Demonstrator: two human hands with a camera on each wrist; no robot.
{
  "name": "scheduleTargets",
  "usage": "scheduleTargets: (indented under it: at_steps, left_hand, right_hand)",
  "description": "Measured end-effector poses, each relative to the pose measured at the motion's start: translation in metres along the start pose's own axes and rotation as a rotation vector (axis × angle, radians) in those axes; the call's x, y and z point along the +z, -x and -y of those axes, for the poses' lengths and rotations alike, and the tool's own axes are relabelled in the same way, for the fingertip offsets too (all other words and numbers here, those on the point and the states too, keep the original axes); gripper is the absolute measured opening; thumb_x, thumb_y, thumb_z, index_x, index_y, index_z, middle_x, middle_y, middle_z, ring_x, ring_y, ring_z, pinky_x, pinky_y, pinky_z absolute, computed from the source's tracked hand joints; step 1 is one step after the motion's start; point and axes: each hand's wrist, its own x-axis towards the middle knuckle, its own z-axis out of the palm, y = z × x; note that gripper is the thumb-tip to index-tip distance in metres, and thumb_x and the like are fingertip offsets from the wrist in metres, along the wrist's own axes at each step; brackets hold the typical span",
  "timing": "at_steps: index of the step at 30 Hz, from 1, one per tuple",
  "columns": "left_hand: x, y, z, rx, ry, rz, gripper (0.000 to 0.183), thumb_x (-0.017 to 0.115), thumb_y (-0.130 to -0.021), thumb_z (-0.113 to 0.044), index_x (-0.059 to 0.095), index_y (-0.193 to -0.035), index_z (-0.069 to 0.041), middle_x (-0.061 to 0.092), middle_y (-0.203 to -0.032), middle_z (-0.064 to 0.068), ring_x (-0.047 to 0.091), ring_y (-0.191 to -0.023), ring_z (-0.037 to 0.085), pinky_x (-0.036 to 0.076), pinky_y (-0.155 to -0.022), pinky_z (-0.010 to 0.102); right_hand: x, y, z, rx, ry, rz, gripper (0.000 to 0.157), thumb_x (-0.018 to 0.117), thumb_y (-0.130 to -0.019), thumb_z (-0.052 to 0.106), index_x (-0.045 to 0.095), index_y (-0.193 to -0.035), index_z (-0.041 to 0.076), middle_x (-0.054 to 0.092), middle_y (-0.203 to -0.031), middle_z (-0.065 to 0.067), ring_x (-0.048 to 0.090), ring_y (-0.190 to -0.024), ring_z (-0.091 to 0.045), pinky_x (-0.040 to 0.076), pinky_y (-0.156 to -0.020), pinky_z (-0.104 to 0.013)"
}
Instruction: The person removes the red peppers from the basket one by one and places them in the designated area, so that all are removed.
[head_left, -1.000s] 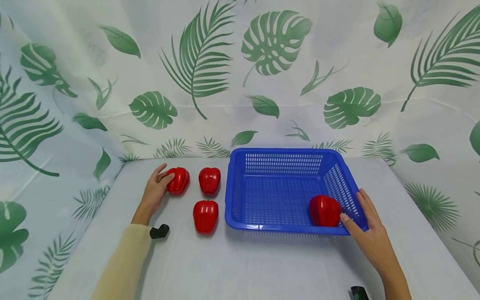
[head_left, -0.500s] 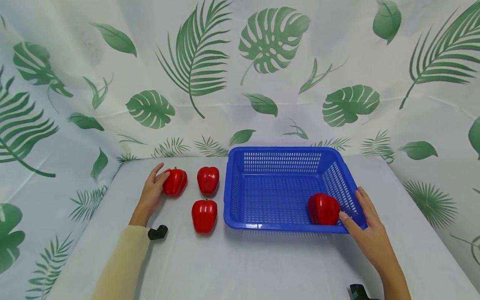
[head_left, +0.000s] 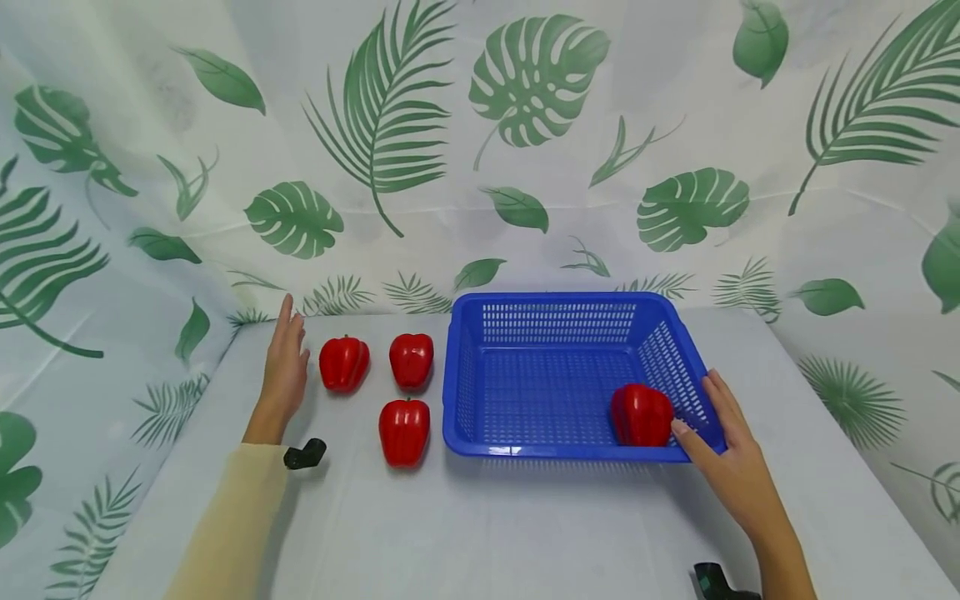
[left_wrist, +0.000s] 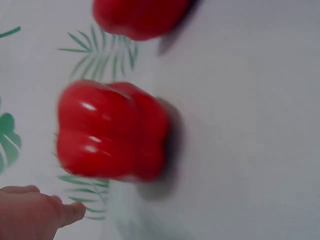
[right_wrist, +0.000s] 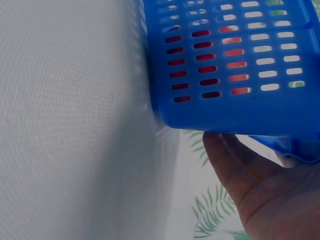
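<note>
A red bell pepper (head_left: 344,364) stands on the table just right of my left hand (head_left: 282,375). That hand is held up with its fingers straight, apart from the pepper. In the left wrist view the same pepper (left_wrist: 110,130) lies beyond my fingers (left_wrist: 72,214). Two more bell peppers, a far one (head_left: 411,362) and a near one (head_left: 404,432), sit between it and the blue basket (head_left: 551,387). My right hand (head_left: 738,458) grips the basket's front right corner, thumb over the rim and fingers along the outside. Inside that corner rests another bell pepper (head_left: 642,415).
A white cloth covers the table (head_left: 480,533). Behind and at both sides hang leaf-printed curtains (head_left: 420,67). A black fitting (head_left: 305,453) sits at my left wrist, and another (head_left: 716,581) is near my right wrist.
My left hand has let go of the leftmost bell pepper, drawn away to the left and straightened its fingers. My right hand keeps its hold on the basket.
</note>
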Motion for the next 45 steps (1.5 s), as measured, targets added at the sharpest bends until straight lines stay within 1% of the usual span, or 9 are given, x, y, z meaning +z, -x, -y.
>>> scheduleTargets:
  at_steps: [3,8,15,18,22,27,31,38,45]
  left_hand:
    - [0.005,0.002,-0.015,0.071,0.02,0.002,0.067,0.037,-0.114,-0.051,0.006,-0.172,-0.042,0.001,-0.18,-0.003,0.003,-0.164,0.025,0.011,-0.13,0.051]
    - [0.022,0.005,-0.041,0.154,0.174,0.061,0.07,0.041,-0.114,-0.045,0.005,-0.173,-0.039,0.001,-0.18,0.0,0.002,-0.164,0.024,0.006,-0.131,0.047]
    - [0.044,0.011,-0.063,0.208,0.261,0.13,0.069,0.04,-0.114,-0.035,0.005,-0.174,-0.034,0.008,-0.179,0.004,0.013,-0.162,0.025,0.014,-0.131,0.04]
    - [0.053,0.013,-0.068,0.243,0.275,0.16,0.068,0.04,-0.114,-0.032,0.008,-0.174,-0.028,0.015,-0.178,0.007,0.02,-0.161,0.027,0.02,-0.13,0.039]
    - [0.064,0.013,-0.071,0.289,0.25,0.196,0.066,0.04,-0.113,-0.03,0.016,-0.174,-0.021,0.024,-0.175,0.01,0.029,-0.158,0.029,0.024,-0.129,0.042]
    - [0.077,0.013,-0.073,0.322,0.215,0.213,0.063,0.039,-0.112,-0.031,0.026,-0.171,-0.015,0.038,-0.169,0.012,0.041,-0.152,0.032,0.031,-0.126,0.049]
    - [0.087,0.013,-0.075,0.356,0.213,0.23,0.061,0.039,-0.113,-0.034,0.033,-0.169,-0.012,0.047,-0.164,0.012,0.048,-0.147,0.033,0.036,-0.123,0.049]
    - [0.11,0.017,-0.08,0.376,0.203,0.272,0.061,0.04,-0.114,-0.042,0.041,-0.165,-0.011,0.054,-0.16,0.01,0.05,-0.146,0.034,0.04,-0.121,0.048]
    - [0.139,0.018,-0.085,0.41,0.236,0.318,0.061,0.037,-0.114,-0.041,0.04,-0.165,-0.007,0.055,-0.158,0.012,0.052,-0.144,0.036,0.041,-0.119,0.051]
  right_hand:
    - [0.0,0.0,0.0,-0.003,-0.001,0.001,0.086,0.062,-0.106,0.037,0.012,-0.174,0.019,0.004,-0.18,-0.008,0.002,-0.161,-0.048,0.018,-0.106,-0.088]
    - [0.0,0.002,-0.001,0.002,0.01,-0.005,0.087,0.062,-0.106,0.038,0.012,-0.174,0.02,0.004,-0.18,-0.008,0.002,-0.161,-0.048,0.019,-0.106,-0.088]
    - [0.001,0.002,-0.002,0.019,0.031,-0.008,0.087,0.062,-0.105,0.04,0.011,-0.174,0.021,0.003,-0.18,-0.007,0.003,-0.161,-0.048,0.021,-0.105,-0.088]
    - [0.001,0.002,-0.002,0.015,0.032,-0.008,0.087,0.062,-0.105,0.04,0.012,-0.174,0.021,0.004,-0.18,-0.007,0.003,-0.161,-0.048,0.021,-0.105,-0.088]
    - [0.0,0.001,-0.002,0.003,0.025,-0.01,0.086,0.061,-0.106,0.039,0.012,-0.174,0.02,0.004,-0.18,-0.008,0.003,-0.161,-0.048,0.02,-0.105,-0.088]
    - [0.0,0.0,-0.002,0.003,0.025,-0.006,0.086,0.061,-0.106,0.04,0.012,-0.174,0.02,0.004,-0.18,-0.007,0.003,-0.161,-0.048,0.021,-0.104,-0.088]
    - [0.0,-0.001,-0.002,0.0,0.026,-0.001,0.086,0.061,-0.106,0.04,0.012,-0.174,0.021,0.004,-0.18,-0.007,0.003,-0.161,-0.049,0.022,-0.103,-0.088]
    - [0.0,-0.001,-0.001,-0.007,0.025,-0.002,0.086,0.061,-0.106,0.041,0.012,-0.174,0.022,0.004,-0.18,-0.006,0.004,-0.161,-0.048,0.024,-0.103,-0.088]
    - [0.001,0.001,-0.001,-0.004,0.024,-0.006,0.086,0.062,-0.105,0.041,0.012,-0.174,0.023,0.004,-0.18,-0.005,0.004,-0.161,-0.048,0.024,-0.103,-0.088]
